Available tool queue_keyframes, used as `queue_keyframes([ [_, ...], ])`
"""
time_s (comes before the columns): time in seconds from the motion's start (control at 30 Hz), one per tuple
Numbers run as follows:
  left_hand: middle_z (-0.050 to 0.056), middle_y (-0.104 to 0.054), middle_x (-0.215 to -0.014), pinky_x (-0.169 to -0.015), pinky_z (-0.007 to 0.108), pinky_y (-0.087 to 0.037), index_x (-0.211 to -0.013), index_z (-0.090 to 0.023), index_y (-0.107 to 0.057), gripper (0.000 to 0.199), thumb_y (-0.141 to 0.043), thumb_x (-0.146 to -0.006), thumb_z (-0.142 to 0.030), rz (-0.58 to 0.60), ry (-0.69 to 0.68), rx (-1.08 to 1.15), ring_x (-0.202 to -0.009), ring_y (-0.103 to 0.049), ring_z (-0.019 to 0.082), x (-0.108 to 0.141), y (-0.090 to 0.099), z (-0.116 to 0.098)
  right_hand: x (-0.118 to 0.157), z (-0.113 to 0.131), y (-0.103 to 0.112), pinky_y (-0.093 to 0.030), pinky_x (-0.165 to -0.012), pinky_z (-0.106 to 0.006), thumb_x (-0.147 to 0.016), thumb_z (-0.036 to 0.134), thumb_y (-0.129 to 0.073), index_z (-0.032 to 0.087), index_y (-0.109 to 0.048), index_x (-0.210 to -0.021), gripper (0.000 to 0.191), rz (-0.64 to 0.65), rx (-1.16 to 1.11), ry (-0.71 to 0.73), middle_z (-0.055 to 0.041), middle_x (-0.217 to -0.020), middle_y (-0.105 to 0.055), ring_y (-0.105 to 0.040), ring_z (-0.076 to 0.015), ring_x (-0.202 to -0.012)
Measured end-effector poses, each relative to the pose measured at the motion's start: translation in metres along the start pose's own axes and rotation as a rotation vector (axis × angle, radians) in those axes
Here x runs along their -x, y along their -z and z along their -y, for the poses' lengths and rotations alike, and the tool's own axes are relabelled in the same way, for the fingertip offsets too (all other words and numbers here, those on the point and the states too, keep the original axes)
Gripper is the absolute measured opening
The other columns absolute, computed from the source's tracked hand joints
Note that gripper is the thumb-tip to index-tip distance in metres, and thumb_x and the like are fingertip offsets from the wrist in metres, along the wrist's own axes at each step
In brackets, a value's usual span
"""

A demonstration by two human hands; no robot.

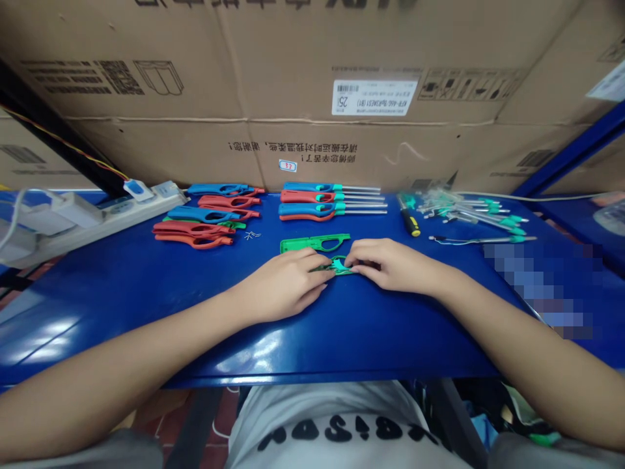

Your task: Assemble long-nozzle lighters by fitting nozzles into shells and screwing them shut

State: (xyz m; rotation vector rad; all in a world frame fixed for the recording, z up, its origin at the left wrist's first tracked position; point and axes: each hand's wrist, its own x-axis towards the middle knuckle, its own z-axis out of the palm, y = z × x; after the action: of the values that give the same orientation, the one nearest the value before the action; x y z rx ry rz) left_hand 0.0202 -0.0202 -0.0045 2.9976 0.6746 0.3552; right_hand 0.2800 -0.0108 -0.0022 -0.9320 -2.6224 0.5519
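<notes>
Blue desk (371, 345) with hands at work. Centre of the frame: the left hand (295, 280) grips a green handle half (344, 272) bearing a teal part (338, 264); fingers of the right hand (385, 264) touch its right end. A second green piece (303, 243) lies just above. Upper centre: red and blue handles with metal rods (308, 196). Left: loose handle pieces (193, 228) beside small metal bits (251, 235). Right: a black-and-yellow screwdriver (411, 220) near piled teal-ended rods (469, 212). Upper left: a white power strip (120, 218). Top: a cardboard box (303, 111).

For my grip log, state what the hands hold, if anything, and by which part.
The nearer green casing: the left hand on its left part, the right hand near its right end. Exact contacts are partly hidden.
</notes>
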Motion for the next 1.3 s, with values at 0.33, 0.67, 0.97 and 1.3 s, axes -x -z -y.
queue_keyframes([
  [0.33, 0.013, -0.066, -0.123, -0.097, 0.043, -0.055, -0.127, -0.017, -0.067, 0.031, -0.051, -0.100, -0.024, 0.002, 0.022, 0.009, -0.114, -0.062, 0.028, -0.0013, 0.0015, -0.0032, -0.0005, -0.0010, 0.0020, -0.051, -0.079, -0.031, -0.096, 0.015, -0.054, 0.018, -0.070, -0.099, 0.017, 0.012, -0.046, 0.016, -0.0073, -0.096, -0.069, -0.065, -0.0182, -0.087],
  [0.67, 0.014, -0.064, -0.124, -0.098, 0.044, -0.054, -0.127, -0.016, -0.067, 0.032, -0.054, -0.099, -0.024, 0.015, 0.022, 0.016, -0.113, -0.060, 0.029, -0.0008, 0.0018, -0.0029, -0.0007, -0.0005, 0.0032, -0.051, -0.078, -0.032, -0.096, 0.017, -0.055, 0.017, -0.070, -0.094, 0.015, 0.009, -0.006, 0.013, -0.0071, -0.094, -0.068, -0.064, -0.0185, -0.085],
  [0.97, 0.014, -0.064, -0.124, -0.098, 0.045, -0.054, -0.128, -0.018, -0.066, 0.032, -0.054, -0.099, -0.023, 0.000, 0.024, 0.055, -0.115, -0.060, 0.029, -0.0014, 0.0009, -0.0024, -0.0018, -0.0002, 0.0039, -0.050, -0.077, -0.031, -0.096, 0.015, -0.054, 0.017, -0.070, -0.092, 0.016, 0.012, -0.040, 0.011, -0.0072, -0.093, -0.068, -0.064, -0.0185, -0.084],
  [1.3, 0.013, -0.064, -0.125, -0.099, 0.044, -0.054, -0.130, -0.018, -0.065, 0.033, -0.052, -0.099, -0.023, 0.025, 0.032, 0.039, -0.117, -0.059, 0.028, -0.0009, 0.0013, -0.0022, -0.0007, 0.0014, 0.0036, -0.048, -0.074, -0.029, -0.096, 0.016, -0.057, 0.016, -0.070, -0.091, 0.014, 0.004, -0.026, 0.011, -0.0064, -0.091, -0.067, -0.063, -0.0171, -0.081],
])
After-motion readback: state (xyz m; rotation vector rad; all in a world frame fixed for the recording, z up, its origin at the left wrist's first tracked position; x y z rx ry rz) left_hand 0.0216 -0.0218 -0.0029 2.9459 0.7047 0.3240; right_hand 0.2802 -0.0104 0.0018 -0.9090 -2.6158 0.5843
